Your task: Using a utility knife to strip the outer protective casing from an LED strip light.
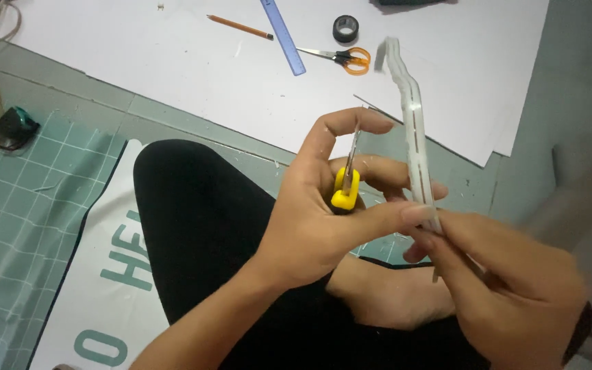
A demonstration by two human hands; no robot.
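A long white strip [416,137], wavy and blurred at its far end, stands nearly upright above the person's lap, pinched at its lower end by the fingertips of the right hand [508,288] and touched there by the left thumb. The left hand [323,205] is clenched around a yellow-handled cutter [345,188], whose thin metal blade points up beside the index finger, just beside the strip. Beyond the hands, near the far edge of the white board [193,68] on the floor, lie orange-handled scissors [340,57], a blue ruler [284,35], a pencil [240,27] and a roll of black tape [345,29], while a green grid cutting mat [22,205] lies at the left.
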